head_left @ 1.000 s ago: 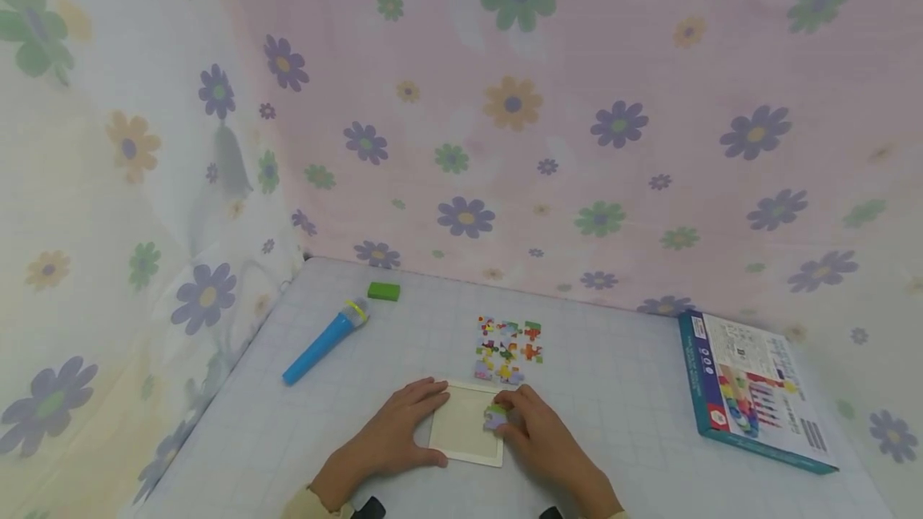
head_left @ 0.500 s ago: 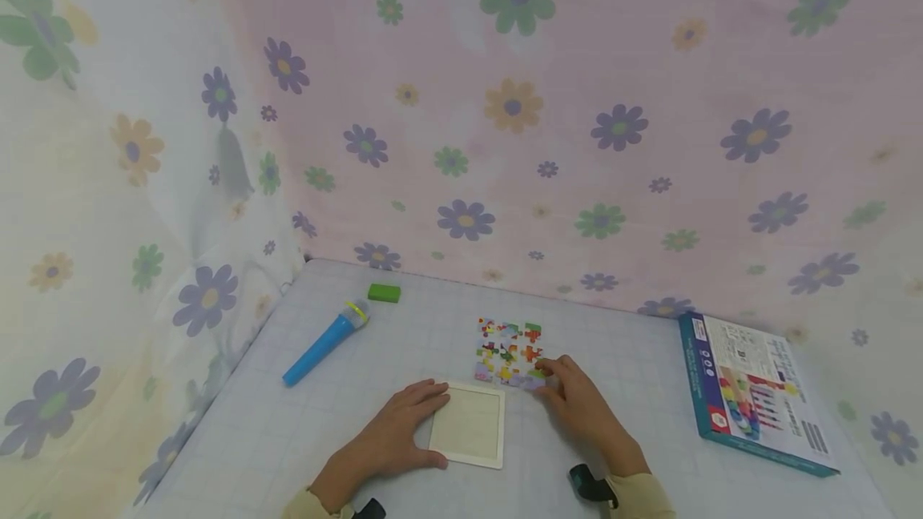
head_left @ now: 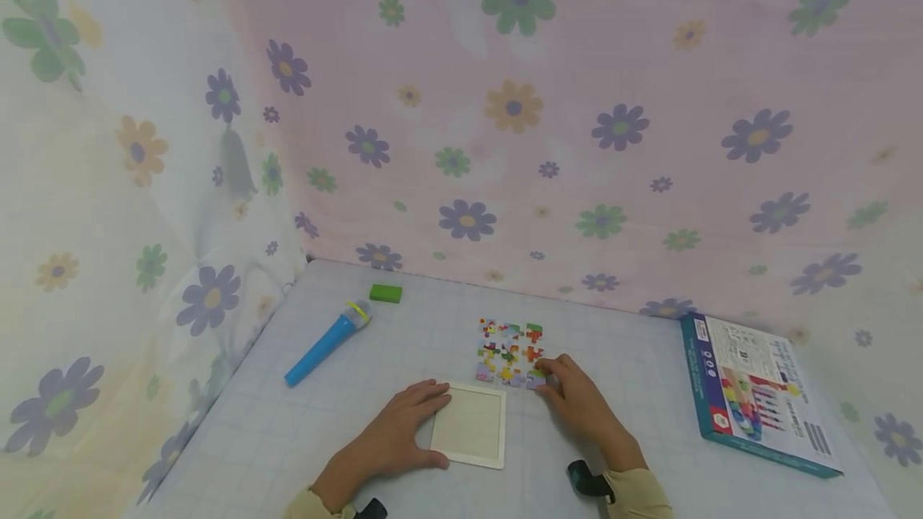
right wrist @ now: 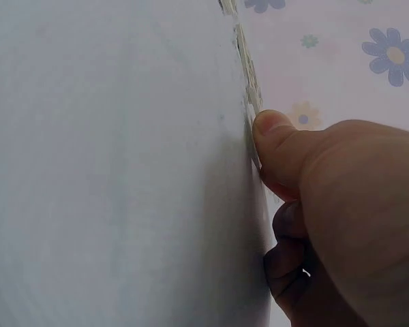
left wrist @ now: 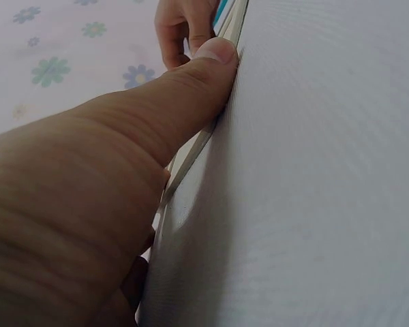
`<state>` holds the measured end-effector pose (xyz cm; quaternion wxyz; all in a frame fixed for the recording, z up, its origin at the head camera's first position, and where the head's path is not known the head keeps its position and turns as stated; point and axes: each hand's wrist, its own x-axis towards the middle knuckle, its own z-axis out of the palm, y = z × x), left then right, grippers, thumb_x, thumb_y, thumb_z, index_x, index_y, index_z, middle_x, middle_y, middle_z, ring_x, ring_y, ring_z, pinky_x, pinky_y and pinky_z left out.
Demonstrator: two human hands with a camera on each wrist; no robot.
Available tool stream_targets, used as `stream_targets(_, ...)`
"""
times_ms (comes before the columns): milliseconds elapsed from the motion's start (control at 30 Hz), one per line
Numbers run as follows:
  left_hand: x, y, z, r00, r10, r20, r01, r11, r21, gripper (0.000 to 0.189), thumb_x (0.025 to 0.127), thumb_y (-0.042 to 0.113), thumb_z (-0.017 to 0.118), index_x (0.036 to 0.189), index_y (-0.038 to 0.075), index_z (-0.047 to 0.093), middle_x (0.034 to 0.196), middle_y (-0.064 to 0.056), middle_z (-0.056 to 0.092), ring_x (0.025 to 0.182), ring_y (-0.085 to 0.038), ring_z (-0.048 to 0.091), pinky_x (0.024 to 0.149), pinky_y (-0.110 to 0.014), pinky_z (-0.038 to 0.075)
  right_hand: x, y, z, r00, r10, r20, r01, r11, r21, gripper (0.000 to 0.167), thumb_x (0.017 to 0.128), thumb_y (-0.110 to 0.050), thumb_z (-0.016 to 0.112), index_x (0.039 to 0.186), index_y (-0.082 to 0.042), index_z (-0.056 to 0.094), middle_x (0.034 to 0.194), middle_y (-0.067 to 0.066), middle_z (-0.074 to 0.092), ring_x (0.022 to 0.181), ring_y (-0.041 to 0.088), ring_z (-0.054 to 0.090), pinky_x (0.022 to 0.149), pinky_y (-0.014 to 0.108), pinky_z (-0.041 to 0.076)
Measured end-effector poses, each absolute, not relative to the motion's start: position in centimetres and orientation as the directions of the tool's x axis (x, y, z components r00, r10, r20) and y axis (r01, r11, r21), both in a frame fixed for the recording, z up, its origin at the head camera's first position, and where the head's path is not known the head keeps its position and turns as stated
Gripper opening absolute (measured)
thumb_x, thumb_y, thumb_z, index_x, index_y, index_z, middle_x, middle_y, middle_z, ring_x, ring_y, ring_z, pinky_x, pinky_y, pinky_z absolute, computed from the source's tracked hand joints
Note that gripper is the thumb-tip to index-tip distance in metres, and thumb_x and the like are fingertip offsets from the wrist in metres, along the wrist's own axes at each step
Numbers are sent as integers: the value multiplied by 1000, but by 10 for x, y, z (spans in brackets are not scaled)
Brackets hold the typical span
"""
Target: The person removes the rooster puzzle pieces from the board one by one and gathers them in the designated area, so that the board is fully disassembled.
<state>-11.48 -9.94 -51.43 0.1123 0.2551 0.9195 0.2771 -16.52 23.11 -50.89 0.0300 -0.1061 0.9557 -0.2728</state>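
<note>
My left hand (head_left: pixel 392 432) rests at the left side of a pale, shallow puzzle tray (head_left: pixel 469 425), its fingers near the top left corner and its thumb by the bottom left. In the left wrist view the thumb (left wrist: pixel 184 85) lies against the tray's edge (left wrist: pixel 194 153). Beyond the tray, jigsaw pieces (head_left: pixel 509 354) lie loosely in rows. At their lower right corner my right hand (head_left: pixel 586 405) pinches a purple and green jigsaw piece (head_left: pixel 535 380), which is down on the table. The right wrist view shows the thumb (right wrist: pixel 276 139) low against the surface, the piece itself hard to make out.
A blue toy microphone (head_left: pixel 324 347) lies at the left, with a green block (head_left: pixel 385 293) just behind it. On the right is a flat picture box (head_left: pixel 760 395). A white cloth covers the table, and flowered curtains hang behind and at the sides.
My right hand has carried the jigsaw piece from over the tray to the lower right corner of the rows. My left hand has stayed at the tray.
</note>
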Motion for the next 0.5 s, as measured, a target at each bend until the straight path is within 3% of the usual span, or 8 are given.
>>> stream_targets(500,-117,-99,-520,-847,526,-77,403,730,552,92,78,62,80,153,21,48,163,9,39,155,-23,30,125,-51,32,-167,230,-515,-983,-181,-40,-136,848,-512,33,94,-15,74,126,-12,68,113,3,57,79,11,46,67,22,41)
